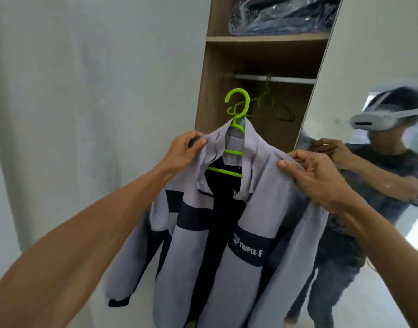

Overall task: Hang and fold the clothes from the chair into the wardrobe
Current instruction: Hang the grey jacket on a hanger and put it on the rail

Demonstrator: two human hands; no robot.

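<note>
A grey jacket with dark navy bands and white lettering hangs open on a bright green hanger in front of the open wardrobe. My left hand pinches the jacket's left shoulder. My right hand pinches the right shoulder. The hanger's hook sticks up above the collar, below and in front of the wardrobe rail. Two empty green hangers hang on that rail.
A wooden shelf above the rail carries a plastic-wrapped dark bundle. The mirrored wardrobe door stands open on the right and reflects a person with a headset. A white wall fills the left.
</note>
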